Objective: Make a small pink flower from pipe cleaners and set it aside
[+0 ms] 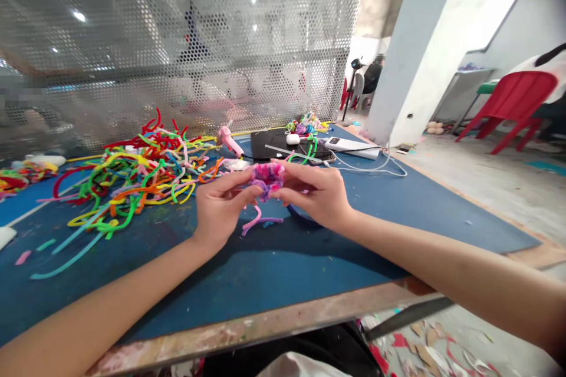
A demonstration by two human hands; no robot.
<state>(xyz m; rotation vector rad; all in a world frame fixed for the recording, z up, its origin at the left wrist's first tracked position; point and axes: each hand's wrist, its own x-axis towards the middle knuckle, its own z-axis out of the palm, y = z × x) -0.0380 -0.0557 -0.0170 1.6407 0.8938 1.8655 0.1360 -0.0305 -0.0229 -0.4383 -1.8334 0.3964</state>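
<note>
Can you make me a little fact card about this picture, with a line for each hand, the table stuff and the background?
Left hand: pinches one side of a pink and purple fuzzy piece
Right hand: pinches the other side of it
Table: blue top
Left on table: a tangled pile of colourful fuzzy strands
Behind the hands: a pink tool, perhaps a glue gun
Under the held piece: short pink and purple strands
Background: a metal panel full of holes; a red chair, right
</note>
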